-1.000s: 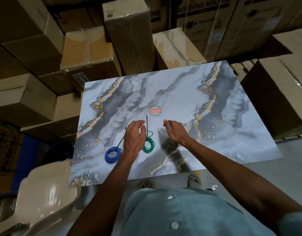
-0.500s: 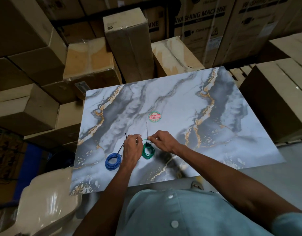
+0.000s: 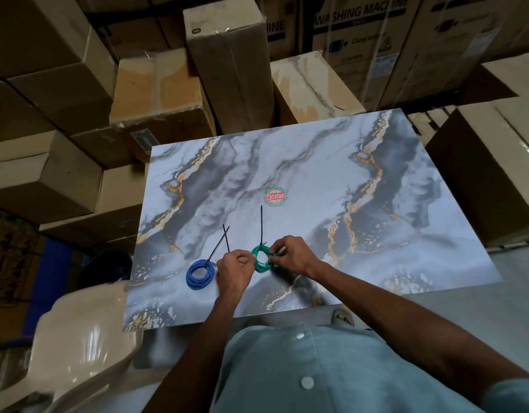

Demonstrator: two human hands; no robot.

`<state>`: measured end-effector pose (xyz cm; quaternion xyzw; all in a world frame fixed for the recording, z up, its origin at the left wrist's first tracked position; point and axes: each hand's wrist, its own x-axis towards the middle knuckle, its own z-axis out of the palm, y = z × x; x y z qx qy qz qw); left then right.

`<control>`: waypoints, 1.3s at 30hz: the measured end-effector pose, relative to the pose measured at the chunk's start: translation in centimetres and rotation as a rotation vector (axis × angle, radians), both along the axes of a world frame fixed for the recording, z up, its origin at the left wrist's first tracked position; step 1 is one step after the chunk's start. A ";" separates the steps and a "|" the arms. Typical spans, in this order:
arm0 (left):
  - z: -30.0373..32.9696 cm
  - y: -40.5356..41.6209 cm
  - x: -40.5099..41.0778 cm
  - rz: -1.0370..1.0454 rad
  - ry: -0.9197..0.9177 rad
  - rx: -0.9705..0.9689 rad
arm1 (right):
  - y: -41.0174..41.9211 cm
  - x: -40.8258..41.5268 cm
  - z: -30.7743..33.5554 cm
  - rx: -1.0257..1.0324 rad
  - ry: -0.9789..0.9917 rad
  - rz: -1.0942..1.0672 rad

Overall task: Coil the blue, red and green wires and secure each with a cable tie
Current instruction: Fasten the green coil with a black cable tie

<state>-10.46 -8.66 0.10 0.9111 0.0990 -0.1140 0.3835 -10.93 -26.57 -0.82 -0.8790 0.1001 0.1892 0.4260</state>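
A green wire coil [image 3: 260, 259] lies on the marble-patterned tabletop [image 3: 316, 180], with a black cable tie [image 3: 261, 225] standing up from its far edge. My right hand [image 3: 290, 255] pinches the coil's right side. My left hand [image 3: 235, 268] pinches its left side. A blue wire coil [image 3: 199, 274] lies to the left of my left hand, with a black tie tail [image 3: 217, 247] pointing up and right. A second black tie tail [image 3: 226, 237] crosses it and runs down behind my left hand. A sliver of red shows at my left hand's left edge; the red wire is otherwise hidden.
A round red and green sticker [image 3: 274, 196] sits near the table's middle. Stacked cardboard boxes [image 3: 227, 61] surround the table at the back, left and right. A beige plastic chair [image 3: 84, 338] stands at the lower left.
My right hand has come in from the right to the green coil and now holds its right side. The view has tilted, so the table sits lower in frame.
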 end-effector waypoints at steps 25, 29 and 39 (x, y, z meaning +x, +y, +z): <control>-1.7 0.1 3.1 -0.190 0.047 -0.045 | 3.3 0.2 0.5 -0.234 -0.007 -0.046; -1.5 -0.3 3.1 -0.211 0.030 -0.024 | 3.8 -0.3 0.7 -0.329 -0.011 -0.050; -1.4 -1.0 3.8 0.037 0.270 -0.319 | 4.4 -0.5 -1.0 -0.313 -0.033 -0.031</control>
